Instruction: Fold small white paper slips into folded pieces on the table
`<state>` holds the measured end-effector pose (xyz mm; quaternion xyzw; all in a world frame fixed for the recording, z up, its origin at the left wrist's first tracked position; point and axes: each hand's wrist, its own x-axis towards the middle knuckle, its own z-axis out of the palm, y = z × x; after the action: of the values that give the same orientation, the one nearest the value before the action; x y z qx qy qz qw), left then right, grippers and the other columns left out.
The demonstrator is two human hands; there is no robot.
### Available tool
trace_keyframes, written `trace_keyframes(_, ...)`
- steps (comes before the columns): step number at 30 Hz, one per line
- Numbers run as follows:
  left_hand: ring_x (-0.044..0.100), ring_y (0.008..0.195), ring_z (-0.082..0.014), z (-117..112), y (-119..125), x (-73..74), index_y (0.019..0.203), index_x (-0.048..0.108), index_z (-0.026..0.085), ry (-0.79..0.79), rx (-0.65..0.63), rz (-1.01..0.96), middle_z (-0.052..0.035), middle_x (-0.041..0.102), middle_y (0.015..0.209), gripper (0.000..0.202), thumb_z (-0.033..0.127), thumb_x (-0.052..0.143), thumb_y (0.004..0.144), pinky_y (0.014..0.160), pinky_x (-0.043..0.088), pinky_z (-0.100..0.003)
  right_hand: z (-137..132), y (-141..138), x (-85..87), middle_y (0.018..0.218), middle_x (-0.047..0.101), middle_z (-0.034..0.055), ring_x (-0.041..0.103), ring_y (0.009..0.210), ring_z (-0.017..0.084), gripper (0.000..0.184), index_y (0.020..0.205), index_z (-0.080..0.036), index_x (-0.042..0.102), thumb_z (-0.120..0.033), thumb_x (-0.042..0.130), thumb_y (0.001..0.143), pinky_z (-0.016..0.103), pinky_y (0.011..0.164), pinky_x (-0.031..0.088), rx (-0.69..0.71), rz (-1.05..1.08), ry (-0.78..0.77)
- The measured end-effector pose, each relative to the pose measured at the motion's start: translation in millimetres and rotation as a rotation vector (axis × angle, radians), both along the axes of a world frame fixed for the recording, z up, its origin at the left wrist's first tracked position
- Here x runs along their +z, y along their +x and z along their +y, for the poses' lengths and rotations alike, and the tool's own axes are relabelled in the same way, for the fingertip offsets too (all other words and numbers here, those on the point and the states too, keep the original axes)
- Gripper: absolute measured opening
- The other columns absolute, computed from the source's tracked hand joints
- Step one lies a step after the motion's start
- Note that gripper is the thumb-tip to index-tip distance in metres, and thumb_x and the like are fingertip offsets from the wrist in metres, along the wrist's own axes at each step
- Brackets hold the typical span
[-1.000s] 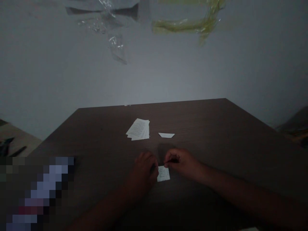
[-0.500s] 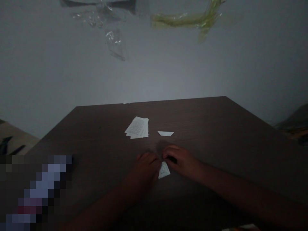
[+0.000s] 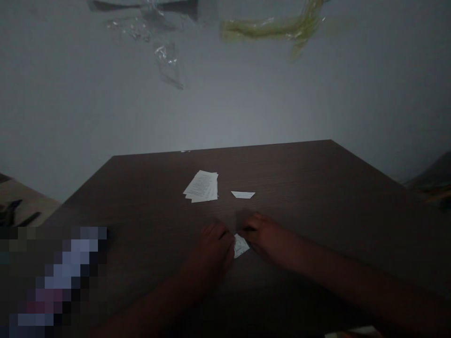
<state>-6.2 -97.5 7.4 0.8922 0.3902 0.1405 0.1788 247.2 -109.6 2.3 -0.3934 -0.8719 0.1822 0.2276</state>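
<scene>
A small folded piece of printed paper (image 3: 241, 246) lies on the dark table between my two hands. My left hand (image 3: 215, 244) is closed at its left edge, with the fingers curled and the fingertips partly hidden. On the other side, my right hand (image 3: 262, 234) has its thumb and fingers pinched at the paper's upper right edge. Beyond the hands sits a flat paper strip (image 3: 243, 195) folded into a boat-like trapezoid. To its left is a loose stack of printed paper sheets (image 3: 202, 186).
The brown wooden table (image 3: 299, 178) meets a pale wall (image 3: 246, 103) at the back. Clear tape (image 3: 167, 58) and yellow tape (image 3: 264, 29) cling to that wall. A pixelated long object (image 3: 66, 263) covers the near left. A small white scrap (image 3: 185, 151) is at the far edge.
The paper between my hands has turned slightly and shows a more pointed shape. My right hand has shifted a little, its thumb closer over the paper. The stack and folded strip stay put.
</scene>
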Motion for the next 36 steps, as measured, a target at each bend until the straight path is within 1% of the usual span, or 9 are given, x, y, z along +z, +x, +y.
trace_keyframes(4,0.074,0.110,-0.0362,-1,0,4.5,0.108,0.081,0.022,-0.009,-0.032,0.031,-0.0129,0.078,0.117,0.018,0.012,0.066,0.106,0.102,0.062,-0.051,-4,-3,-1.0,0.114,0.082,0.0115,0.074,0.109,0.032,0.023,0.114,-0.024,0.087,-0.008,0.072,0.106,0.048,0.104,0.062,-0.031,-0.145,0.082)
trace_keyframes(9,0.073,0.115,-0.0347,0,-5,10.4,0.112,0.080,0.023,-0.067,-0.044,-0.010,-0.0105,0.079,0.124,0.016,0.015,0.072,0.101,0.105,0.060,-0.049,-3,-8,2.4,0.111,0.080,0.0114,0.071,0.106,0.032,0.010,0.110,-0.023,0.087,-0.019,0.078,0.110,0.048,0.097,0.060,-0.050,-0.207,0.109)
trace_keyframes(14,0.075,0.118,-0.0334,4,-10,13.7,0.113,0.080,0.025,-0.161,-0.069,-0.048,-0.0085,0.079,0.125,0.017,0.017,0.076,0.098,0.105,0.059,-0.047,7,-14,-3.4,0.099,0.077,0.0080,0.071,0.100,0.029,0.012,0.101,-0.022,0.086,-0.021,0.080,0.111,0.045,0.093,0.058,-0.099,-0.160,0.060)
trace_keyframes(20,0.075,0.122,-0.0357,4,-13,15.5,0.117,0.083,0.022,-0.213,-0.069,-0.062,-0.0105,0.078,0.129,0.022,0.015,0.078,0.097,0.109,0.061,-0.050,6,-18,-2.8,0.103,0.078,0.0100,0.071,0.102,0.031,0.012,0.101,-0.022,0.084,-0.026,0.081,0.112,0.045,0.090,0.058,-0.126,-0.186,0.050)
trace_keyframes(24,0.076,0.126,-0.0330,1,-13,18.6,0.124,0.084,0.023,-0.271,-0.066,-0.044,-0.0106,0.077,0.133,0.028,0.014,0.080,0.098,0.114,0.063,-0.048,1,-20,2.0,0.108,0.079,0.0114,0.072,0.107,0.033,0.008,0.108,-0.021,0.086,-0.028,0.084,0.111,0.046,0.092,0.060,-0.148,-0.244,0.035)
trace_keyframes(27,0.074,0.131,-0.0305,1,-14,19.8,0.129,0.083,0.024,-0.297,-0.067,-0.058,-0.0091,0.076,0.137,0.032,0.013,0.080,0.099,0.118,0.063,-0.046,-2,-22,5.2,0.110,0.079,0.0126,0.072,0.112,0.035,0.013,0.113,-0.019,0.086,-0.031,0.081,0.113,0.048,0.094,0.062,-0.167,-0.271,0.029)
trace_keyframes(30,0.076,0.130,-0.0315,0,-15,18.2,0.129,0.083,0.025,-0.296,-0.072,-0.054,-0.0091,0.076,0.137,0.032,0.016,0.083,0.099,0.118,0.064,-0.047,-5,-24,7.5,0.114,0.080,0.0138,0.073,0.115,0.036,0.018,0.117,-0.018,0.087,-0.036,0.082,0.114,0.051,0.097,0.063,-0.160,-0.291,0.025)
trace_keyframes(33,0.077,0.128,-0.0315,0,-15,15.6,0.126,0.082,0.023,-0.271,-0.074,-0.045,-0.0093,0.077,0.137,0.031,0.012,0.082,0.097,0.116,0.065,-0.046,-9,-25,7.8,0.118,0.081,0.0146,0.073,0.120,0.039,0.028,0.122,-0.018,0.086,-0.044,0.088,0.110,0.053,0.101,0.064,-0.172,-0.311,0.038)
trace_keyframes(36,0.077,0.128,-0.0301,-2,-14,15.4,0.123,0.081,0.024,-0.259,-0.057,-0.034,-0.0075,0.077,0.137,0.034,0.010,0.083,0.093,0.115,0.065,-0.043,-12,-26,6.5,0.119,0.081,0.0148,0.073,0.122,0.040,0.038,0.122,-0.019,0.086,-0.053,0.091,0.107,0.053,0.100,0.064,-0.172,-0.311,0.051)
